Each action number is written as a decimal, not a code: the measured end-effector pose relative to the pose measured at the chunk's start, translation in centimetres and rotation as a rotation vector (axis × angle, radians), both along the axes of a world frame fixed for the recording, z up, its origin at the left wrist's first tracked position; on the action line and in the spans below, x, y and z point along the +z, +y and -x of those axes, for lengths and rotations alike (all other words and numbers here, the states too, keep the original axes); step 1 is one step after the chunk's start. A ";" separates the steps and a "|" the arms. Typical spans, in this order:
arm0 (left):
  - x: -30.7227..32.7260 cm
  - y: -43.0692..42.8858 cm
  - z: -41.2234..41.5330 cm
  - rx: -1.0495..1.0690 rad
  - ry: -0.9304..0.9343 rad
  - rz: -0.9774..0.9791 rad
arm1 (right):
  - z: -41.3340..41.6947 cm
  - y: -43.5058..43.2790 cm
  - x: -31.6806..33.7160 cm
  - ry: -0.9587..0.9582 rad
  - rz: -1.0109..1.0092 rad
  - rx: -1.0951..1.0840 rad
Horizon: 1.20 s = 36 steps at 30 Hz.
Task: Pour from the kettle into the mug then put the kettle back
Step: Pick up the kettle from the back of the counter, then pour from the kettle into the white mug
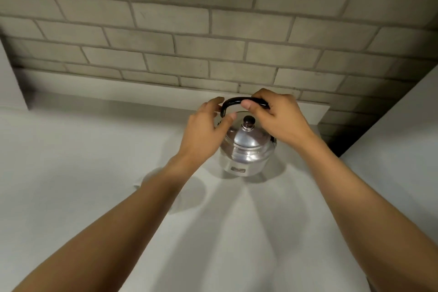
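My right hand's fingers (257,99) curl around the black handle (233,101) of the steel kettle (246,149), which sits on the white counter (94,149) near the brick wall (213,31). My left hand (206,130) hovers open beside the lid. I judge this the pickup; next I must lift and find the mug (none in view).

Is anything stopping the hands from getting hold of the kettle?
No, nothing visible is in the way. The right hand is already wrapped around the kettle's black handle, and the left hand is open right beside the handle's left end. The mug is not in view.
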<state>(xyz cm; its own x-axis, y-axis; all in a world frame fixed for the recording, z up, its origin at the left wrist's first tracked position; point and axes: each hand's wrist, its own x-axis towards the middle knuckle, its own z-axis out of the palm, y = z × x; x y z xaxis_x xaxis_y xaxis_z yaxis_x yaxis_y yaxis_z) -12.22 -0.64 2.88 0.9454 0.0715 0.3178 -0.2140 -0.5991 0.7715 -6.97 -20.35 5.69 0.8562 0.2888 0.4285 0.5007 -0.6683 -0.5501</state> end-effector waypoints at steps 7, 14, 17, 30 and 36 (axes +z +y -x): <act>-3.4 0.0 10.3 0.016 -0.004 -0.051 | 6.5 1.3 1.4 -0.012 0.002 -0.041; -5.4 1.8 15.2 -0.156 -0.054 -0.240 | 12.0 3.2 1.0 0.043 0.044 -0.081; -5.7 2.8 16.2 -0.249 -0.030 -0.274 | 13.6 3.9 0.9 0.057 0.043 -0.093; -4.9 3.1 19.3 -0.270 -0.041 -0.077 | 17.0 5.6 3.7 0.055 0.199 -0.029; -4.6 1.8 18.9 -0.208 0.021 0.067 | 15.0 6.5 5.8 0.038 0.335 0.073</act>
<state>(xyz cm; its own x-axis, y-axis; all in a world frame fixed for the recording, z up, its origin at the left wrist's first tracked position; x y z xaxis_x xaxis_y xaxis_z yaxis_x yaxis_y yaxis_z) -31.15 1.13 -1.75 0.9482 -0.1060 0.2994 -0.3117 -0.4911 0.8134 -21.95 -13.89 11.47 0.8413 0.4696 0.2676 0.5376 -0.7780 -0.3252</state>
